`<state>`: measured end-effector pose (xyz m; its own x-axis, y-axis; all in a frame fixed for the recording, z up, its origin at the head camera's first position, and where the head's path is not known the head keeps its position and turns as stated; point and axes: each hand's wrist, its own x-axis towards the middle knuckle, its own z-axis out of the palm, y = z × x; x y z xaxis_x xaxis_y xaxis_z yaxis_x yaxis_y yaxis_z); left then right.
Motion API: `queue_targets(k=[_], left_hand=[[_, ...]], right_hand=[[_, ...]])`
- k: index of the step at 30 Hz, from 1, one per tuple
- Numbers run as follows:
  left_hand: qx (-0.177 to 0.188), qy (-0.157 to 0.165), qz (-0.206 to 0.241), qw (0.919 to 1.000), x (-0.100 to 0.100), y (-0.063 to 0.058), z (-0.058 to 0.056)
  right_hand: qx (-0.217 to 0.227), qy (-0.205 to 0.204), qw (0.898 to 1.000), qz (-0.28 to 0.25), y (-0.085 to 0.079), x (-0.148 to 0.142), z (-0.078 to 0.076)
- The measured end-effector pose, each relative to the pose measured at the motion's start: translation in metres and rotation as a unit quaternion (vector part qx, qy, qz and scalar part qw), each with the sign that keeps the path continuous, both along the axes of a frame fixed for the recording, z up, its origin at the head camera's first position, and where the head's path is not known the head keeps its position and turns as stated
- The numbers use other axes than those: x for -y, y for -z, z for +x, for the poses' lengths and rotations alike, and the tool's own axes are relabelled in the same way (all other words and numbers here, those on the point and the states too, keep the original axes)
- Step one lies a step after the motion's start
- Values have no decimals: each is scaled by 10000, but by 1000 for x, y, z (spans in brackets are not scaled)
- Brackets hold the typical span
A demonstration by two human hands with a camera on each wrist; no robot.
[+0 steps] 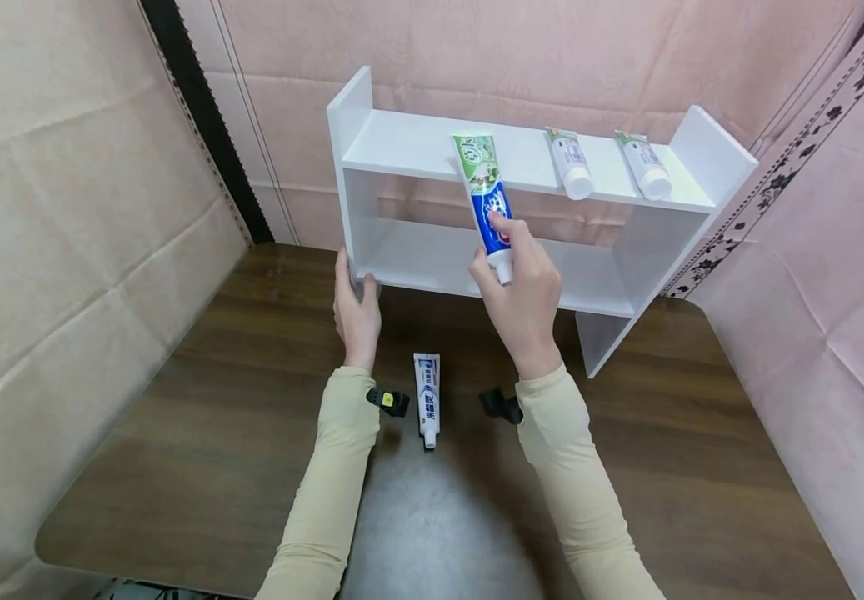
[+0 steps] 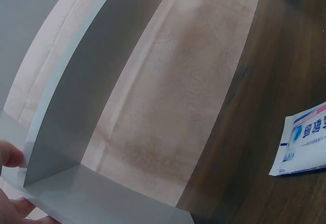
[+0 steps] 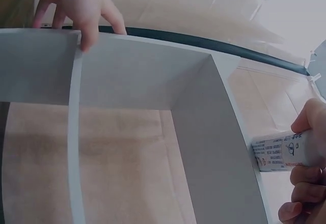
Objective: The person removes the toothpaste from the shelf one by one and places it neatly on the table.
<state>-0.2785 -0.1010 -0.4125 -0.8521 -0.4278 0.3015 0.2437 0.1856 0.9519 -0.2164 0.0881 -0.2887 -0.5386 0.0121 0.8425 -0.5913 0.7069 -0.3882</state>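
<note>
Toothpaste tubes and a white shelf unit (image 1: pixel 525 158) on a wooden table (image 1: pixel 214 467). The right hand (image 1: pixel 525 287) gripped a green-and-blue tube (image 1: pixel 486 187) near its white cap (image 1: pixel 501 267), thumb and fingers closed round the body. The tube slanted in front of the unit, cap end toward the person, flat end at the upper board (image 1: pixel 417 137); whether it touched the board could not be told. The left hand (image 1: pixel 357 312) clasped the unit's left side, fingers closed about the panel's edge. To the right, a first green-ended tube (image 1: pixel 570 164) and a second green-ended tube (image 1: pixel 643 165) lay on the upper board; a white tube (image 1: pixel 427 396) lay on the table between the forearms. The held tube was probably light, smooth and slightly slippery, soft-bodied yet hardly fragile; its firm shoulder beside the cap offered the best hold, under light pressure.
</note>
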Motion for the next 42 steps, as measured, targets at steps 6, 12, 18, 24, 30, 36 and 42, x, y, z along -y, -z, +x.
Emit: queue_targets(k=[6,12,18,24,30,36,42], left_hand=[[88,-82,-26,9999,-2,-2,1],[104,-131,-87,9998,-3,-2,1],[131,-177,-132,9997,-3,-2,0],[93,-202,-92,9997,-4,-3,1],[36,-198,-68,9998,-4,-3,1],[98,-247,-70,9996,-4,-3,3],[70,-292,-107,9995,-5,-1,0]], right_hand=[[171,-231,9996,66,5,-9,18],[314,-445,9985,92,12,-22,41],[829,-92,9964,-158,32,-33,60],[1534,404,9873,54,58,-45,68],[2188,476,9744,-177,77,-53,80],[2737,610,9598,-122,92,-56,87],[3156,835,9452,50,105,-62,89]])
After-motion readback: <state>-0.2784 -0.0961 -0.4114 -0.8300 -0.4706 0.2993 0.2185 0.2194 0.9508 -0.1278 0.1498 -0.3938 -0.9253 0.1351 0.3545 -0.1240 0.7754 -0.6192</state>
